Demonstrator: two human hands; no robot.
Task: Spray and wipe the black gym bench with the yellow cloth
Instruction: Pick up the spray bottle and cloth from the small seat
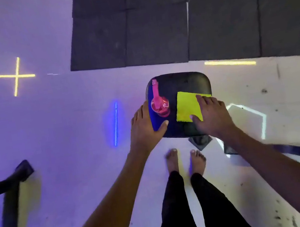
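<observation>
Head view: the black gym bench [183,82] serves as the table. On it, the pink spray bottle [160,105] stands upright at the left, the yellow cloth [188,106] just right of the bottle. The left hand [146,124] lies flat-fingered on the table's left edge beside the bottle; its grip holds nothing. The right hand [211,113] presses straight fingers on the cloth's right side. Risk: the left hand reaching sideways may topple the bottle off the small pad.
</observation>
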